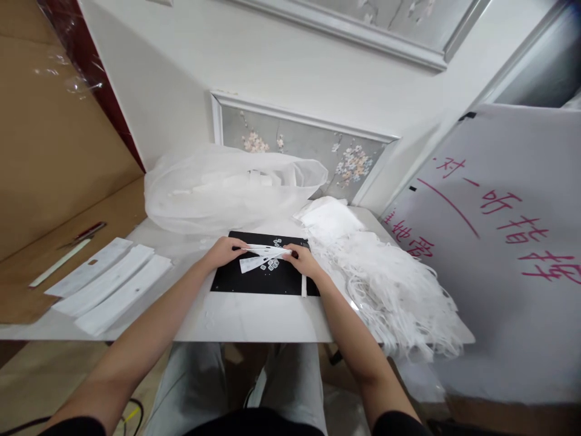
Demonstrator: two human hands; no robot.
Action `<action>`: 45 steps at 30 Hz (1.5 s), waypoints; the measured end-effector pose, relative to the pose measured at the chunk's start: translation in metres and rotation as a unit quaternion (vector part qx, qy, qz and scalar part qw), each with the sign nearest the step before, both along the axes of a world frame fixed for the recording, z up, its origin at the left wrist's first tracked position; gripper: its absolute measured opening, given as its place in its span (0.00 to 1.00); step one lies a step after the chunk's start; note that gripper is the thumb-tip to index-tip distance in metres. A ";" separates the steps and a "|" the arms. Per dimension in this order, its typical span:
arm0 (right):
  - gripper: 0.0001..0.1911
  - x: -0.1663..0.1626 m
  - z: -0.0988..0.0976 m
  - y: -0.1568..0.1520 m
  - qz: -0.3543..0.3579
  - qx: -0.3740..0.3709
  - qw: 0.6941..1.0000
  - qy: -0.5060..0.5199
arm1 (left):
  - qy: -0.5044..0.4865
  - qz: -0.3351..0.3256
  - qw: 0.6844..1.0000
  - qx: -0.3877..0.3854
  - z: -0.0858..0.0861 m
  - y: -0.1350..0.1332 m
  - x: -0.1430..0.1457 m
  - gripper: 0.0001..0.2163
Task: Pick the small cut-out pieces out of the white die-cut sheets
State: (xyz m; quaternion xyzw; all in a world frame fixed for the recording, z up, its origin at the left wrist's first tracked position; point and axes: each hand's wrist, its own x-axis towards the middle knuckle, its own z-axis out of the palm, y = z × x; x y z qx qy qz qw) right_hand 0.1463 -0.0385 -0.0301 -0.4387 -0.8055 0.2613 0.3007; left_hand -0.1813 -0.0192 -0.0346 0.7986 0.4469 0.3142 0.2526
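Note:
Both my hands rest on a black mat (254, 281) in the middle of a white table (245, 321). My left hand (226, 249) grips the left end of a thin white strip (267, 249) with closed fingers. My right hand (300, 259) pinches the strip's right end. A second white strip (252, 264) lies on the mat just below it. Several small clear pieces (271, 264) are scattered on the mat between my hands. A thin white stick (304, 286) lies at the mat's right edge.
A large translucent plastic bag (227, 188) sits behind the mat. A heap of white straps (390, 290) fills the table's right side. Three flat white sleeves (109, 284) lie at the left. A pen and a white stick (68, 251) rest on cardboard. A board with red writing (499, 242) leans at right.

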 end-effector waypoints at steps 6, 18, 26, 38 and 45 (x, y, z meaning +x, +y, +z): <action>0.20 -0.001 -0.001 -0.001 -0.010 0.007 1.000 0.019 | -0.010 0.039 0.999 0.008 -0.004 0.003 0.002 0.11; 0.20 0.001 -0.003 0.004 -0.045 0.013 0.999 0.010 | 0.055 -0.064 0.995 0.049 0.018 -0.015 0.012 0.12; 0.20 0.002 -0.007 0.006 -0.061 0.016 0.998 0.017 | 0.198 -0.015 0.967 0.158 0.030 -0.041 0.040 0.10; 0.21 0.003 -0.002 0.005 -0.030 0.042 0.998 0.028 | 0.156 -0.019 0.982 0.106 0.022 -0.018 0.009 0.18; 0.22 0.000 -0.003 -0.003 -0.029 0.098 0.994 -0.035 | 0.189 -0.005 0.978 0.091 0.030 -0.029 0.015 0.18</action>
